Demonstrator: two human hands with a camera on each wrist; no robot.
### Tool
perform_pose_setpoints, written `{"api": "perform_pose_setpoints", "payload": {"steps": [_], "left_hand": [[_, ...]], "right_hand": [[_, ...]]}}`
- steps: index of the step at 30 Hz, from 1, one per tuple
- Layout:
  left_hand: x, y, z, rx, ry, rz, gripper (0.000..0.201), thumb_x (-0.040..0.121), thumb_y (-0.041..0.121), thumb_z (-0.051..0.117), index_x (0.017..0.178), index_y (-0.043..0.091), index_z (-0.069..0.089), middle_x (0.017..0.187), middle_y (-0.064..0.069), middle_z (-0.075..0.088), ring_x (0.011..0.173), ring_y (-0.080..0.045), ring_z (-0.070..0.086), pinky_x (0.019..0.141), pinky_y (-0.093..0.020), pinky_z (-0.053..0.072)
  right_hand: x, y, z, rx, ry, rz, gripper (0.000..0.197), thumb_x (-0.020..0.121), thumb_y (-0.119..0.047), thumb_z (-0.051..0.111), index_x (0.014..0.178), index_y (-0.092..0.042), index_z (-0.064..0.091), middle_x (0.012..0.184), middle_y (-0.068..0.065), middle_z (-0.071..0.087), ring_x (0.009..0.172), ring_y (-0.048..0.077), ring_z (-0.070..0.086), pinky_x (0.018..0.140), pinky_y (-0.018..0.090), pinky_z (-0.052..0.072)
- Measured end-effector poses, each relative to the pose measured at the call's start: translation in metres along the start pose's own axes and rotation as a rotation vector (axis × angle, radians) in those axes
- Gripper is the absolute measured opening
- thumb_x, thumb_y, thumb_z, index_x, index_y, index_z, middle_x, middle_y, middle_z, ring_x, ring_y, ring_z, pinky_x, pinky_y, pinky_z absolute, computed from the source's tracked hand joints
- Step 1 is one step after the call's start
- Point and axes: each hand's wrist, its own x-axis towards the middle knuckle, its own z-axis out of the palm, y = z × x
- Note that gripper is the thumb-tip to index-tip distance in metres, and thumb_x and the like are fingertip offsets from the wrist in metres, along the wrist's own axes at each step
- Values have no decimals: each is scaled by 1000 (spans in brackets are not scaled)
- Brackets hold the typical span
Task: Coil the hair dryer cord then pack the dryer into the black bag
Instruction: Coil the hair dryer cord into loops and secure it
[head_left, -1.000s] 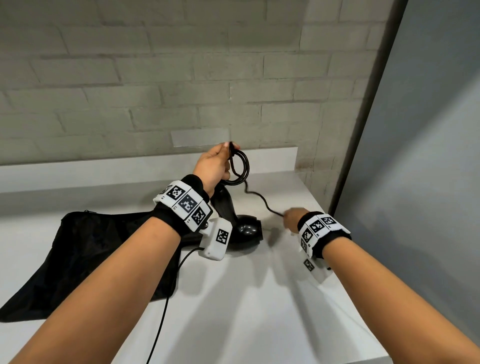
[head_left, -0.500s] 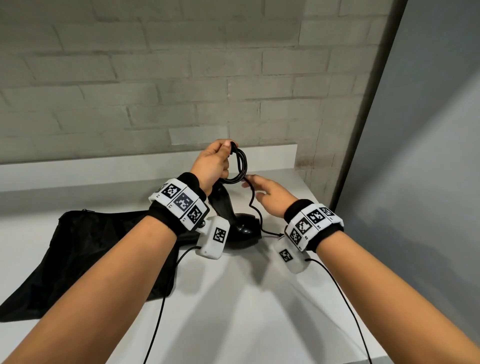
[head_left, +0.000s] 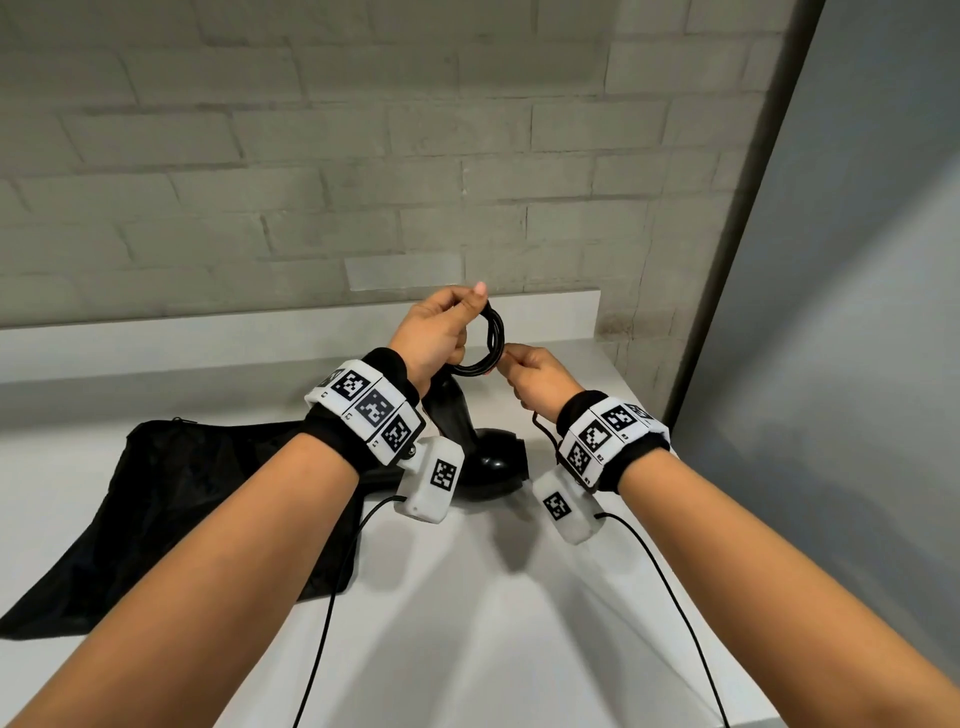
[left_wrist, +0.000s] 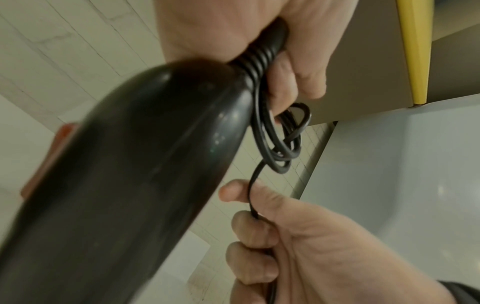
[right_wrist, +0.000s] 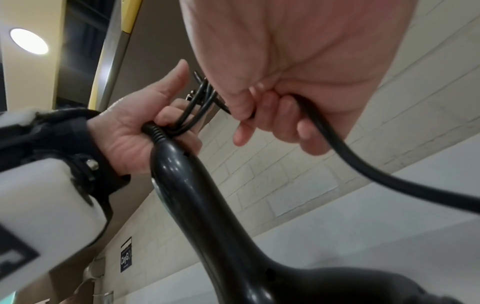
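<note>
The black hair dryer (head_left: 480, 452) stands on the white counter (head_left: 467, 623), handle up, head down. My left hand (head_left: 441, 332) grips the handle's top end and several coiled loops of the black cord (head_left: 491, 343) above it. My right hand (head_left: 535, 371) is just right of the coil, its fingers curled round the free run of cord (left_wrist: 250, 197), which trails down past my right wrist. The ribbed strain relief (right_wrist: 155, 133) shows in my left palm. The black bag (head_left: 171, 499) lies flat on the counter to the left, behind my left forearm.
A grey brick wall (head_left: 363, 156) and a low white ledge (head_left: 208, 332) back the counter. A grey panel (head_left: 857, 364) closes the right side. Thin black cables (head_left: 322, 623) hang from both wrist cameras across the counter front.
My right hand has come up from the counter to the coil, bringing more cord with it. The coil in my left hand has gained a loop.
</note>
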Motion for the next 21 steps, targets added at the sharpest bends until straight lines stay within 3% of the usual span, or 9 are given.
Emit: {"api": "perform_pose_setpoints", "payload": {"steps": [3,6,9,10,11,13,17,19,21], "left_hand": [[-2,2,2,37,14,-2,18,89,24,58,72,17,57,35,16,27,31,-2,19,34,-13,16],[-4,3,4,72,16,-20,15,85,20,63,70,18,62,33,15,31,30,-3,20,33,-13,17],[-5,4,4,94,-8,-34,15,83,13,65,69,18,63,38,14,38,30,-2,20,32,-12,17],[-6,5,4,98,-28,-35,16,83,11,64,69,17,63,40,13,42,30,-1,21,32,-12,18],[-6,5,4,106,-51,-34,17,84,8,63,70,17,62,42,13,47,29,-1,23,32,-11,18],[-8,6,4,128,-91,-29,18,84,4,61,71,16,60,52,9,54,27,-1,24,31,-10,19],[-6,4,5,134,-99,-22,25,83,-1,60,70,19,58,80,-6,52,29,0,24,32,-12,20],[-4,2,5,130,-81,-19,24,83,-1,61,72,20,56,77,-6,51,29,0,23,32,-12,20],[-3,1,6,148,-67,-16,18,84,3,62,80,20,56,60,3,50,28,0,24,32,-12,21]], "right_hand": [[0,-7,-5,-38,35,25,31,96,-13,39,70,-24,51,30,-19,46,33,-12,43,43,9,28],[2,-11,-11,-76,90,33,39,91,-5,42,58,-23,47,30,-21,47,44,-3,43,49,10,26],[7,-14,-18,-77,172,10,31,87,0,45,62,-14,56,64,-11,60,69,4,50,70,17,36],[8,-16,-20,-57,209,1,30,87,0,45,63,-14,56,66,-10,60,68,1,52,73,19,36],[10,-19,-23,-22,244,-7,32,88,-1,45,60,-15,54,56,-17,58,59,-6,51,68,20,35],[12,-26,-29,72,302,-14,37,90,-6,44,56,-19,50,36,-16,47,36,-6,43,53,18,28],[15,-42,-35,194,357,-95,37,92,-7,41,58,-21,47,49,-13,46,32,-5,37,50,17,24],[13,-46,-35,222,357,-130,36,92,-6,39,60,-20,46,58,-10,46,32,-6,39,50,15,25],[9,-49,-35,249,344,-158,35,93,-5,38,62,-19,44,59,-8,44,33,-7,41,49,13,26]]}}
